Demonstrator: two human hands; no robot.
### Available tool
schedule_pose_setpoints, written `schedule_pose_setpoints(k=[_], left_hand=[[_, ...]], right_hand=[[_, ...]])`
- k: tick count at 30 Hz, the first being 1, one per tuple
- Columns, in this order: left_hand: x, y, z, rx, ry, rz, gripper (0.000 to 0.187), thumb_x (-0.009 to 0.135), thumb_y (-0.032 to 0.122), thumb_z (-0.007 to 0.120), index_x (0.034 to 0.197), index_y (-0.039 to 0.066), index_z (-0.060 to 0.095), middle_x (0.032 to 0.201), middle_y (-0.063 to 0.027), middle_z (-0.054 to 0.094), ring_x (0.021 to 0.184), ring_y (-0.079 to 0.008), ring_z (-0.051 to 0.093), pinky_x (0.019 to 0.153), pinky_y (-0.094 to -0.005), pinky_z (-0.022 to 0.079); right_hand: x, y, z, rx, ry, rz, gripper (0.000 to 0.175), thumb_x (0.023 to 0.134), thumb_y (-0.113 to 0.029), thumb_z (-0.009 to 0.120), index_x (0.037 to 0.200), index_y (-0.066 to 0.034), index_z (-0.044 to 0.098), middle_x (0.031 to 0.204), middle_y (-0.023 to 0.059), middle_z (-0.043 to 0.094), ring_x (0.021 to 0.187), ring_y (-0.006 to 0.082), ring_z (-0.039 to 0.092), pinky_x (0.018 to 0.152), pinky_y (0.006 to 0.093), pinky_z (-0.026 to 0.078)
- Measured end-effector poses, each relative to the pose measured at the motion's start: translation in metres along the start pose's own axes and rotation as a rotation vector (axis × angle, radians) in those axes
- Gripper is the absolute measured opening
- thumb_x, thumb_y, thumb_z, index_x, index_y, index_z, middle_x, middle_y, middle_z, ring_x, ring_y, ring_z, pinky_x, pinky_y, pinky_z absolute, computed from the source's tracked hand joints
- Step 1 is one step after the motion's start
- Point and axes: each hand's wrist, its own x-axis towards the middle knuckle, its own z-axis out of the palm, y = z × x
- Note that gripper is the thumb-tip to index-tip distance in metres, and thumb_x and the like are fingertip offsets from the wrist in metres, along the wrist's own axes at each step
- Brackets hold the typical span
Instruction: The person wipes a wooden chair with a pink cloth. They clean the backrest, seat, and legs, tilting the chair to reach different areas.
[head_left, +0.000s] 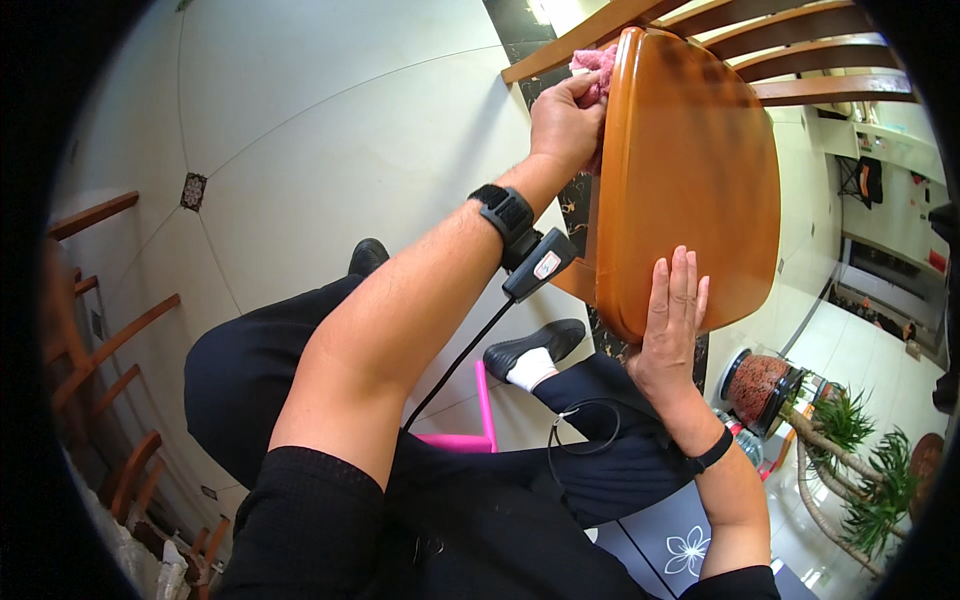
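A wooden chair's glossy brown seat (697, 172) stands before me, its rounded edge facing left. My left hand (566, 124) grips a pink cloth (596, 64) against the underside of that edge, near the seat's far end. Part of the cloth is hidden behind the fingers. Flat on the seat's near corner rests my right hand (671, 322), fingers stretched out and no object in it. A black strap with a small device (538, 262) and a cable is on my left wrist; a black band (711, 450) circles the right one.
Slats of the chair's back (810, 52) extend at the upper right. A potted plant (757, 390) stands to the right near a plastic bottle (742, 442). Beneath me shows part of a pink stool (457, 442). More wooden chair parts (112, 352) lie left on the tiled floor (337, 150).
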Motion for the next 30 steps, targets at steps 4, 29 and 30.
schedule_pose_setpoints(k=[4,29,30], left_hand=[[0.036,-0.003,0.006,0.075,0.052,0.108,0.036,0.088,0.01,0.078,0.124,0.007,0.077,0.105,-0.016,0.08,0.089,-0.0185,0.078,0.086,-0.0306,0.059],[-0.125,-0.004,-0.022,0.115,-0.035,-0.066,0.032,0.093,0.014,0.076,0.124,0.005,0.074,0.1,-0.016,0.079,0.088,-0.0201,0.075,0.083,-0.0324,0.058],[-0.137,-0.006,-0.025,0.145,-0.04,-0.101,0.032,0.093,0.014,0.076,0.123,0.005,0.074,0.1,-0.0161,0.079,0.088,-0.0206,0.075,0.083,-0.0326,0.058]], right_hand=[[0.001,-0.001,-0.001,-0.025,-0.019,0.0,0.114,0.066,0.009,0.073,0.166,-0.0048,0.021,0.173,0.0242,0.018,0.161,0.0439,0.018,0.129,0.0618,0.01],[0.003,-0.003,0.002,-0.066,0.004,0.055,0.112,0.069,0.015,0.067,0.168,-0.0074,0.02,0.175,0.0192,0.018,0.162,0.0374,0.017,0.13,0.0561,0.009],[0.003,-0.002,0.002,-0.065,0.004,0.055,0.111,0.07,0.013,0.068,0.168,-0.0078,0.02,0.175,0.0193,0.018,0.162,0.0371,0.016,0.13,0.0568,0.009]])
